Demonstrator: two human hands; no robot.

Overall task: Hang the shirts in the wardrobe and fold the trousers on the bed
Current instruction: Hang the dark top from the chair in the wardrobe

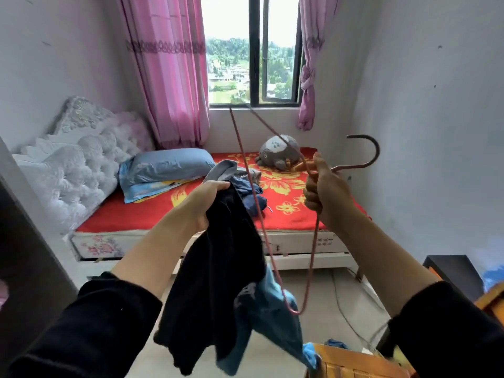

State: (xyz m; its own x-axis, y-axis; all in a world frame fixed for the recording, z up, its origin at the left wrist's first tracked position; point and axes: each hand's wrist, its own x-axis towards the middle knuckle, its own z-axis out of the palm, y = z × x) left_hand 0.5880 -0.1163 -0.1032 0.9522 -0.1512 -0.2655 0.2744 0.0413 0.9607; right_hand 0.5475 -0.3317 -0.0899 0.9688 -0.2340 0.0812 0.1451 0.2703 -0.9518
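Observation:
My left hand [211, 199] grips the top of a black shirt [212, 271] with a blue part at its lower end; it hangs down in front of me. My right hand [324, 195] grips a reddish wire hanger [368, 156] at the base of its hook, which points right. The hanger's thin arms stretch toward the window and down past the shirt's blue part. A pile of blue and grey clothes [240, 184] lies on the bed [163, 214], just behind my left hand.
The bed has a red flowered cover, a blue pillow [169, 167] and a grey plush toy [281, 155] under the window. A dark wardrobe edge [24, 241] stands at the left. Wooden furniture [360, 364] and a dark box [452, 271] sit at the lower right.

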